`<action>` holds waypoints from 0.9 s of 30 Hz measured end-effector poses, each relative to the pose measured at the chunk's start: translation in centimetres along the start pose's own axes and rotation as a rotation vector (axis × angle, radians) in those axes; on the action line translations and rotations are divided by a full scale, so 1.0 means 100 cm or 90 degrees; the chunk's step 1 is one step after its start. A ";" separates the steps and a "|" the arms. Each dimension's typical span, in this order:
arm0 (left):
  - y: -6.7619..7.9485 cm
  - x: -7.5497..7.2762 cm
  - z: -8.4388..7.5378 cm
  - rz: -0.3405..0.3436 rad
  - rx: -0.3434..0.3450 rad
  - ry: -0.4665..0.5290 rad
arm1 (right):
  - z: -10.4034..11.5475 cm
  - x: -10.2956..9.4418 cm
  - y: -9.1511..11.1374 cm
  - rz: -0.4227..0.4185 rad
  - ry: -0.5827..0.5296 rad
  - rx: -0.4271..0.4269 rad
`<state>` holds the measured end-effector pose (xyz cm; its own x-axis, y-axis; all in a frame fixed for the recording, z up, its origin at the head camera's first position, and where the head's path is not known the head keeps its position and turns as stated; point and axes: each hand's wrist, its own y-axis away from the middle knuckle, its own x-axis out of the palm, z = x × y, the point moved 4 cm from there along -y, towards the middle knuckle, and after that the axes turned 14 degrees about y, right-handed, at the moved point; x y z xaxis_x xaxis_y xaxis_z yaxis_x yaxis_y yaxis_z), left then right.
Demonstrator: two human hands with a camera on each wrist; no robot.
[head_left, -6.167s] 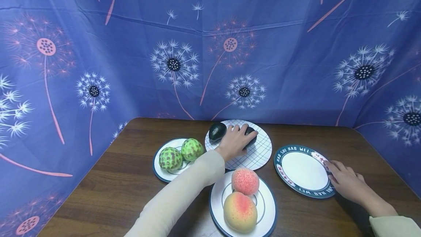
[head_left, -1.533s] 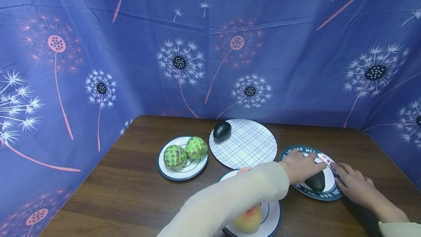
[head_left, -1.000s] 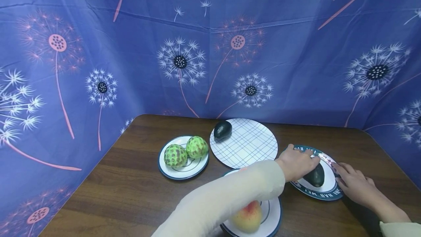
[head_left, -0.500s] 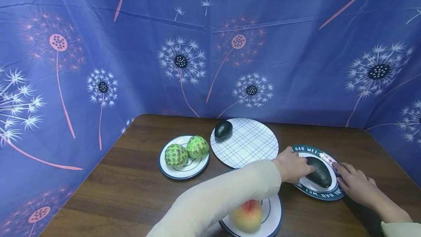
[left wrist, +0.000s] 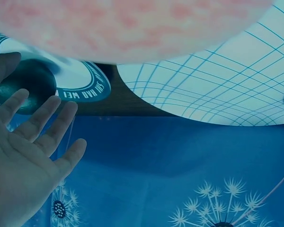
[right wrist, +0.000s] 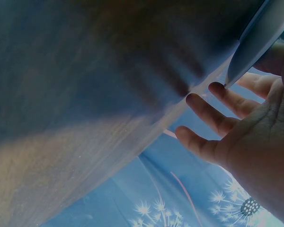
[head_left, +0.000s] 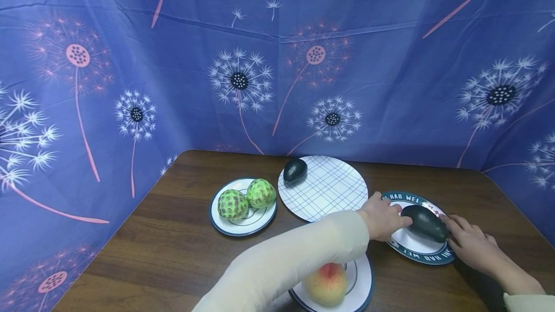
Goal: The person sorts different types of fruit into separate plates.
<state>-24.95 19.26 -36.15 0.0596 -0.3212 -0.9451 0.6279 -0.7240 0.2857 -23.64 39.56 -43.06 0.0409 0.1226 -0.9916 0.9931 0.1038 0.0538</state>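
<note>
A dark green avocado (head_left: 425,224) lies on its side on the green-rimmed plate (head_left: 416,254) at the right. My left hand (head_left: 382,218) hovers at this plate's left side, thumb close to the avocado's end. Its fingers are spread and loose, and the palm (left wrist: 23,170) is bare in the left wrist view. At the opposite rim my right hand (head_left: 472,243) rests with fingers extended, tips near the avocado. In the right wrist view, the plate's edge (right wrist: 260,45) covers part of the right thumb.
A second avocado (head_left: 295,170) sits on a checked plate (head_left: 331,187) at the back. Two green bumpy fruits (head_left: 232,204) share a small plate (head_left: 236,230) at the left. A peach (head_left: 327,285) lies in front; my left sleeve hides the pink fruit (left wrist: 146,28) beside it.
The avocado has gone from the checked plate to the green-rimmed one and has turned there, shifting right. My left hand has since drawn back slightly left. The right hand stays at the rim.
</note>
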 end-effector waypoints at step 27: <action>0.018 -0.004 0.052 -0.076 -0.081 -0.008 | 0.002 -0.002 0.001 -0.011 -0.007 -0.003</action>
<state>-27.85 14.94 -34.40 -0.0299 -0.2462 -0.9687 0.7236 -0.6740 0.1490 -23.49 39.37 -42.84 0.0255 0.1105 -0.9936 0.9932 0.1098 0.0377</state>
